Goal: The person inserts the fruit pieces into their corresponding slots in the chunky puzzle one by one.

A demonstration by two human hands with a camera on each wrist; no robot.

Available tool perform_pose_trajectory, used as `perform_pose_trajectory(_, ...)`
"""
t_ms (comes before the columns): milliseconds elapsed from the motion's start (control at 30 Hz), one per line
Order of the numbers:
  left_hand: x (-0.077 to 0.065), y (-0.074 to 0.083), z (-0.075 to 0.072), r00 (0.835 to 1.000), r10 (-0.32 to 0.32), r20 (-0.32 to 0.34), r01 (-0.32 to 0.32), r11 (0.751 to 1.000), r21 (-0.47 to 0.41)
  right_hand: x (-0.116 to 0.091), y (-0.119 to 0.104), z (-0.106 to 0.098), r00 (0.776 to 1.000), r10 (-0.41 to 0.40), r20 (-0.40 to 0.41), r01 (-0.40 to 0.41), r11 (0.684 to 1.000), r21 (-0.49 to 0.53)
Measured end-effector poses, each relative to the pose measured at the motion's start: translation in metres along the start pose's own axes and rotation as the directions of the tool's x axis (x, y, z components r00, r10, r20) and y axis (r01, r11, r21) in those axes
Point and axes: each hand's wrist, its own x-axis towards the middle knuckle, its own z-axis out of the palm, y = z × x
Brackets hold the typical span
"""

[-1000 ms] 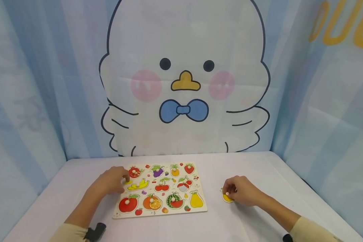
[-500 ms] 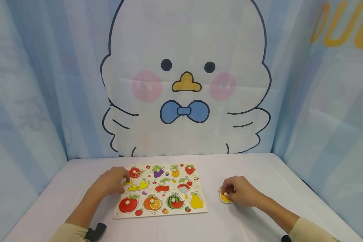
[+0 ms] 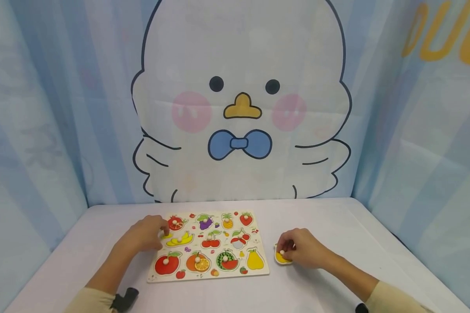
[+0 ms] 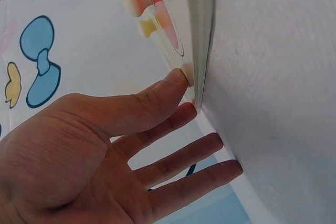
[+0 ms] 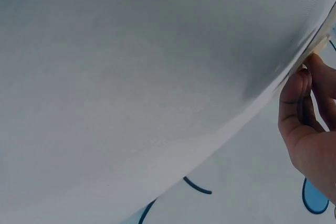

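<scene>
A wooden fruit puzzle board (image 3: 231, 252) lies flat on the table, most of its pictures bearing small knobs. The yellow pear picture (image 3: 255, 259) at its near right has no visible knob. My left hand (image 3: 145, 234) touches the board's left edge. In the left wrist view the thumb (image 4: 157, 98) meets the edge and the other fingers are spread and fairly straight. To the right of the board, my right hand (image 3: 303, 248) pinches the knob of a yellow fruit puzzle piece (image 3: 280, 259). Fingers hide part of that piece, which sits at or just above the tabletop.
The white-covered table (image 3: 203, 298) reaches back to a curtain (image 3: 239, 178) printed with a cartoon duck. More printed fabric hangs at both sides. Dark wrist straps (image 3: 124, 300) show near the sleeves.
My right hand has moved left toward the board, carrying the yellow puzzle piece. The left hand has stayed at the board's left edge.
</scene>
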Motion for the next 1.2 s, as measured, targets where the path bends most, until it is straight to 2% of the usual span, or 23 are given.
perform_pose_trajectory(567, -0.002, 0.001, -0.003, 1.000, -0.011, 0.003, 0.011, 1.000, -0.004, 0.019, -0.029, 0.011, 0.995, -0.059, 0.079, 0.057, 0.998, 0.018)
perform_pose_trajectory(1200, 0.000, 0.002, -0.002, 0.999, -0.032, 0.002, 0.032, 0.999, 0.005, 0.034, -0.047, 0.022, 0.985, -0.108, 0.135, 0.106, 0.994, 0.019)
